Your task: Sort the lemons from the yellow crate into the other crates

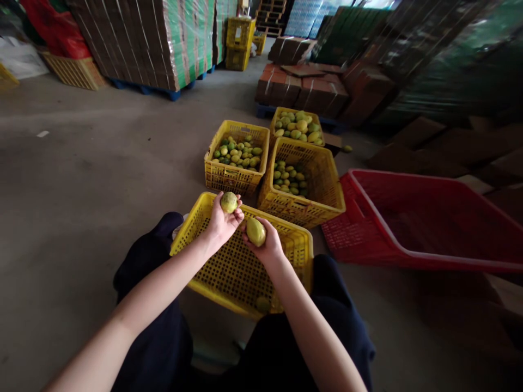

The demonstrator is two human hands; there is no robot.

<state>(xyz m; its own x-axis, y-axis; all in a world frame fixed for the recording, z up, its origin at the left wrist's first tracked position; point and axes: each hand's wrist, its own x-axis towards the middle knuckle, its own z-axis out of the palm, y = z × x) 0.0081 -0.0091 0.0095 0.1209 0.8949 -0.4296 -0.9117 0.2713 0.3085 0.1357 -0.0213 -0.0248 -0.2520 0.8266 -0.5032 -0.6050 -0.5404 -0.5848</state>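
My left hand (pixel 225 220) holds a blemished yellow-green lemon (pixel 229 202) in curled fingers. Close by on the right, my right hand (pixel 267 243) grips another lemon (pixel 256 232), smoother and paler green-yellow. Both hands are above a yellow plastic crate (pixel 204 280) between my knees. One lemon (pixel 262 304) lies in shadow at that crate's near end, and its perforated floor shows around it.
Ahead stand three yellow crates with lemons: one on the left (pixel 237 178), one on the right (pixel 327 188), one behind (pixel 274 117). A large red crate (pixel 355 234) is at right. Strapped cardboard stacks (pixel 322 92) and a wrapped pallet load (pixel 134 43) stand farther back.
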